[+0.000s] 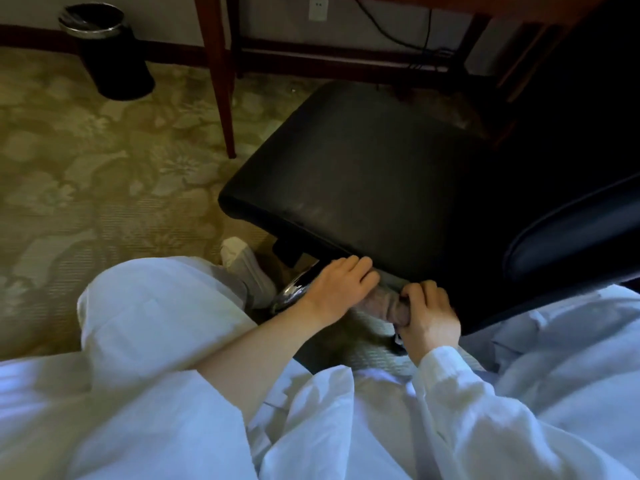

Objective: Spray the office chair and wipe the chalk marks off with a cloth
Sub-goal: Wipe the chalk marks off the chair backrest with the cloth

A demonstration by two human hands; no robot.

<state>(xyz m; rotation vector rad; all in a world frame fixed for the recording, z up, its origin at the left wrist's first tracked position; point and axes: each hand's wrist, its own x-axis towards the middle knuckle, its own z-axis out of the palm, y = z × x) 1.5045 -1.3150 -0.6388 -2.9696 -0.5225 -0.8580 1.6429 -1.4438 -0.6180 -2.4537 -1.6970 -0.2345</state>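
Two hands are at the 6 o'clock edge of the office chair seat [363,174]. The right hand [429,318] grips the cloth [388,304]; the left hand [341,285], at its 9 o'clock, rests there with straight fingers.

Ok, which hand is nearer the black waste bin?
Left. The left hand rests on the chair seat edge, toward the waste bin; the right hand grips the cloth farther right, away from it.
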